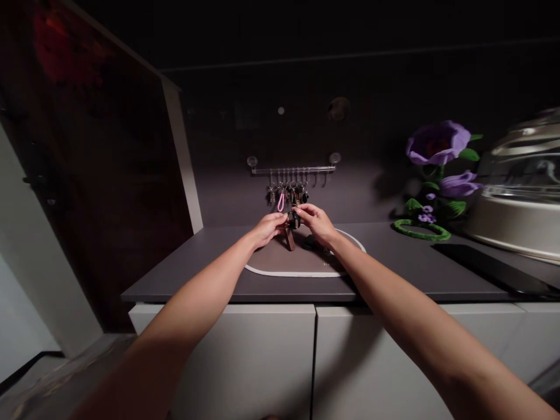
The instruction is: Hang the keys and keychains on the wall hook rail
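Both hands meet in front of the wall rack, above the mat. Dark keys (294, 220) with a brown strap (289, 240) hanging below them are held between the fingers. My left hand (270, 227) pinches them from the left, its fingers closed. On the other side my right hand (315, 221) pinches the top of the same keys with thumb and forefinger. Just behind, more keys (299, 191) and a pink loop (280, 202) hang from hooks on a clear rail (293, 170). Fine detail of the held keys is too small to make out.
A brown mat with a white rim (280, 274) lies on the dark counter (175, 262). To the right stand purple fabric flowers (438, 143), a flat black object (490, 268) and a large cream appliance (516, 216). A dark door (109, 175) is at left.
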The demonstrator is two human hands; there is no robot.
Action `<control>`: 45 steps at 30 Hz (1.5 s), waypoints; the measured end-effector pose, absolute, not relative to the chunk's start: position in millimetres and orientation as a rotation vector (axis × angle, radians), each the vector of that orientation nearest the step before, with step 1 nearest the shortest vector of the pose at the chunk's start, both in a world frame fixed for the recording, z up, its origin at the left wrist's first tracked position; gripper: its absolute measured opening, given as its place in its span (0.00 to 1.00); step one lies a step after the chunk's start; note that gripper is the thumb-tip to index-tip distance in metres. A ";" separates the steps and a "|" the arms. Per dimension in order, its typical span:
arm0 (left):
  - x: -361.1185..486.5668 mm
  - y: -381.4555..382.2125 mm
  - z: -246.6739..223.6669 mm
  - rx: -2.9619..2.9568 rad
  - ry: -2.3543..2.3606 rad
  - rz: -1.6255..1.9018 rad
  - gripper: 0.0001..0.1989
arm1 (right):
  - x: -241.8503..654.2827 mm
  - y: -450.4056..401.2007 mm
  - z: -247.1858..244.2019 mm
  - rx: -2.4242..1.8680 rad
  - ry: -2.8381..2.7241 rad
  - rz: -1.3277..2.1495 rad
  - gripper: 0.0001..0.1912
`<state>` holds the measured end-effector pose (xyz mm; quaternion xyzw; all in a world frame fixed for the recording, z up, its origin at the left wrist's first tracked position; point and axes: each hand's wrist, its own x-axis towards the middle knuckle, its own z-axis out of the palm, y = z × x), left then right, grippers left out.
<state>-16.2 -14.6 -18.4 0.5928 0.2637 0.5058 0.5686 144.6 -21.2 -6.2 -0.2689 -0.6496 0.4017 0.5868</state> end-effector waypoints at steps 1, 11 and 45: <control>-15.8 -14.7 -19.1 1.406 0.621 1.176 0.13 | 145.0 -21.9 -5.2 -0.617 -1.482 0.975 0.15; -9.1 -20.6 -20.0 1.432 0.736 1.170 0.10 | 153.1 -22.7 1.1 -0.418 -1.210 1.262 0.14; -4.1 -20.3 -31.6 1.521 0.833 1.136 0.10 | 168.2 60.5 75.6 -0.684 -0.918 1.202 0.11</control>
